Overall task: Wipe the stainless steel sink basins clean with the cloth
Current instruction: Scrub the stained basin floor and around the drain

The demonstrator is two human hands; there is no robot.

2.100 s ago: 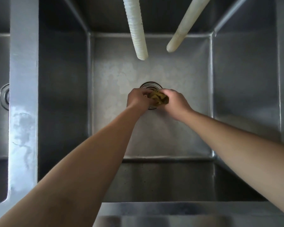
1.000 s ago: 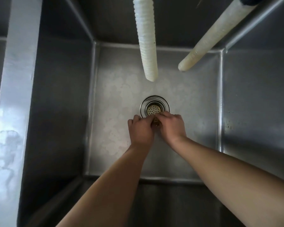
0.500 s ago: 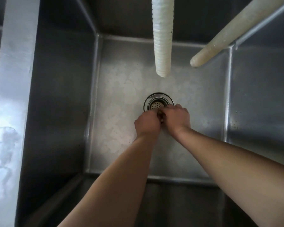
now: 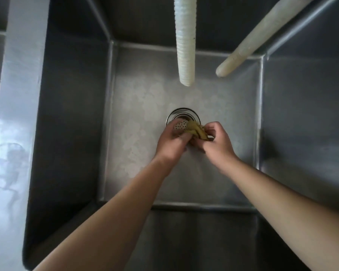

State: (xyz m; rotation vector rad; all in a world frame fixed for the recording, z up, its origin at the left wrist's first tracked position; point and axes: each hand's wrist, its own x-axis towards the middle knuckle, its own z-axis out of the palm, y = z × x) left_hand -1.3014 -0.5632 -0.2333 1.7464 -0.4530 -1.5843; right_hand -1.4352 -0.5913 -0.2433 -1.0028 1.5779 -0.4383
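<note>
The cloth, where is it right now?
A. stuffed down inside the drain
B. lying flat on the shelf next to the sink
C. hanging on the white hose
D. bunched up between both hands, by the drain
D: the yellowish cloth is bunched between the left hand and the right hand, which both hold it just at the near edge of the drain.

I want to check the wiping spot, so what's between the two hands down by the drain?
In the head view, the bunched yellowish cloth sits between the left hand and right hand, both gripping it over the drain strainer.
</note>
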